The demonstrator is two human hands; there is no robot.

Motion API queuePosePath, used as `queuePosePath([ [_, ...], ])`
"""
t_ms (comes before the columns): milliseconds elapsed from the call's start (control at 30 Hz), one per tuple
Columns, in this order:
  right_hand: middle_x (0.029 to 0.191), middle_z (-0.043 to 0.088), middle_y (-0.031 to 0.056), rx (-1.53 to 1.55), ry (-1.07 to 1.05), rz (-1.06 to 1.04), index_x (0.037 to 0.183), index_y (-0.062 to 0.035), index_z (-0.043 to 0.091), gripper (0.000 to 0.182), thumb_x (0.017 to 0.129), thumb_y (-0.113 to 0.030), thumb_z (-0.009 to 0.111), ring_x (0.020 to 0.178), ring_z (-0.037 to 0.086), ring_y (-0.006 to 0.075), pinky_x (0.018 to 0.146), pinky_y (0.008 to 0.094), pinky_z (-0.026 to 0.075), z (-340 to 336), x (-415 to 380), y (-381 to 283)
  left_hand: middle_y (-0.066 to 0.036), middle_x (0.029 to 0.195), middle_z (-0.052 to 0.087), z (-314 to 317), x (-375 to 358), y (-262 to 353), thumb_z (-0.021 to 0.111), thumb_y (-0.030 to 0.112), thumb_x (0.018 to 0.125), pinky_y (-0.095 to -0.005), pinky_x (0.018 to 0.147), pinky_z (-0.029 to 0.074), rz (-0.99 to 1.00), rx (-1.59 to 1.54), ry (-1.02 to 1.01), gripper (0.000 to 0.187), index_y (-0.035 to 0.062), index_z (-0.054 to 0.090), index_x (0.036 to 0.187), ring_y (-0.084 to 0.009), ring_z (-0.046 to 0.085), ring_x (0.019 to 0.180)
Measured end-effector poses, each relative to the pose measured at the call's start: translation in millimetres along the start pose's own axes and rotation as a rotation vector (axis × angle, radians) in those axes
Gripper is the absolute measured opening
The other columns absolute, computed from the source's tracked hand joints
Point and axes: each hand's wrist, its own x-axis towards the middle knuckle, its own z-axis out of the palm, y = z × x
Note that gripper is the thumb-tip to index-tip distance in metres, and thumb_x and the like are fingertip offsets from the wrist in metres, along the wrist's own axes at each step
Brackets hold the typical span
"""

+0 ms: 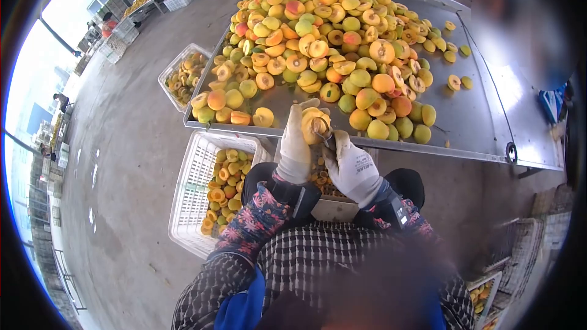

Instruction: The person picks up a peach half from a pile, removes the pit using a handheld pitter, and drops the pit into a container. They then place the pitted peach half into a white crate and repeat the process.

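we grip round yellow cut peach (312,123) in left hand (295,150) | right hand (354,174) closed on slim dark metal tool (329,141), right of peach | peach between hands, by grey steel desk (458,127)'s near edge

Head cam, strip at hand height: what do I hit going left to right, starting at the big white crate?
White crate with fruit → left gloved hand → halved fruit → right gloved hand → black cord loop at the table's right part.
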Motion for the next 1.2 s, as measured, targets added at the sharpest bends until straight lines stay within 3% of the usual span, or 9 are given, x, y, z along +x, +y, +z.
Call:
queuePosePath([
  [233, 0.082, 0.063, 0.0244, -0.013, -0.046, 0.022, 0.116, 0.0002, 0.042, 0.033, 0.091, -0.017, 0.056, 0.072, 0.062, 0.0439, 0.061, 0.0511, 0.048, -5.9, -1.8, -1.9, -0.012, 0.107, 0.060, -0.3, -6.1, -3.5, 0.033, 0.044, 0.103, -0.0335, 0.081, 0.051, 0.116, 0.097, -0.063, 0.050, 0.0030, 0.046, 0.127, -0.0217, 0.060, 0.091],
  [333, 0.082, 0.062, 0.0251, -0.130, -0.122, 0.005, 0.116, 0.0003, 0.041, 0.033, 0.090, -0.015, 0.055, 0.073, 0.061, 0.0444, 0.061, 0.0510, 0.048, -10.2, -2.4, 4.1, -0.012, 0.105, 0.061, -5.7, -3.9, -1.2, 0.034, 0.043, 0.103, -0.0326, 0.081, 0.051, 0.101, 0.179, -0.072, 0.049, 0.0030, 0.049, 0.125, -0.0205, 0.060, 0.092],
  [433, 0.080, 0.062, 0.0255, -0.061, -0.150, -0.012, 0.115, 0.0006, 0.040, 0.032, 0.091, -0.014, 0.054, 0.073, 0.061, 0.0448, 0.061, 0.0507, 0.047, -14.8, -7.2, 3.3, -0.012, 0.104, 0.062, -10.7, -7.0, 9.2, 0.035, 0.042, 0.103, -0.0316, 0.082, 0.051, -0.048, 0.224, -0.090, 0.047, 0.0030, 0.052, 0.122, -0.0196, 0.060, 0.094],
  [533, 0.078, 0.061, 0.0259, 0.162, -0.126, 0.016, 0.116, 0.0008, 0.039, 0.031, 0.091, -0.013, 0.053, 0.072, 0.061, 0.0451, 0.060, 0.0509, 0.046, 0.0, -12.3, 6.0, -0.011, 0.106, 0.063, -11.8, -7.1, 4.4, 0.038, 0.045, 0.102, -0.0316, 0.086, 0.049, -0.005, 0.180, -0.104, 0.050, 0.0006, 0.054, 0.118, -0.0192, 0.061, 0.095],
  [633, 0.076, 0.060, 0.0269, 0.355, -0.120, 0.041, 0.117, 0.0011, 0.039, 0.032, 0.092, -0.014, 0.052, 0.072, 0.060, 0.0465, 0.059, 0.0523, 0.044, 8.0, -8.7, 8.4, -0.012, 0.119, 0.058, -3.9, -5.6, -8.3, 0.041, 0.041, 0.102, -0.0376, 0.094, 0.048, 0.110, -0.009, -0.041, 0.046, 0.0018, 0.051, 0.123, -0.0225, 0.057, 0.106],
  [767, 0.072, 0.060, 0.0261, 0.196, -0.104, 0.021, 0.115, 0.0014, 0.041, 0.032, 0.092, -0.015, 0.055, 0.071, 0.060, 0.0460, 0.058, 0.0518, 0.044, 0.9, 1.9, 20.6, -0.013, 0.131, 0.048, 1.0, -9.3, -13.1, 0.046, 0.026, 0.098, -0.0441, 0.101, 0.044, 0.211, -0.229, -0.187, 0.041, 0.0067, 0.041, 0.133, -0.0259, 0.049, 0.120],
  [867, 0.072, 0.060, 0.0253, 0.099, -0.108, -0.002, 0.113, 0.0015, 0.042, 0.032, 0.091, -0.015, 0.056, 0.068, 0.060, 0.0449, 0.057, 0.0509, 0.045, -10.1, 2.6, 22.1, -0.013, 0.131, 0.049, -13.4, -0.7, -14.2, 0.046, 0.023, 0.097, -0.0442, 0.099, 0.045, 0.108, -0.234, -0.295, 0.042, 0.0080, 0.039, 0.136, -0.0265, 0.051, 0.117],
  [1000, 0.072, 0.061, 0.0230, -0.068, -0.082, -0.057, 0.112, 0.0005, 0.043, 0.032, 0.091, -0.018, 0.058, 0.065, 0.060, 0.0428, 0.055, 0.0493, 0.046, -15.9, 1.6, 13.2, -0.012, 0.127, 0.053, -15.2, -2.4, -8.3, 0.040, 0.039, 0.101, -0.0338, 0.083, 0.052, 0.061, 0.043, -0.205, 0.044, 0.0085, 0.043, 0.134, -0.0204, 0.060, 0.099],
  [1200, 0.075, 0.062, 0.0200, -0.194, -0.144, -0.036, 0.110, -0.0019, 0.043, 0.031, 0.090, -0.020, 0.058, 0.067, 0.062, 0.0404, 0.056, 0.0473, 0.048, -9.2, -0.2, 14.0, -0.012, 0.116, 0.060, -8.2, -7.6, -7.6, 0.035, 0.048, 0.102, -0.0296, 0.080, 0.052, 0.045, 0.068, -0.103, 0.054, 0.0040, 0.047, 0.131, -0.0179, 0.062, 0.091],
])
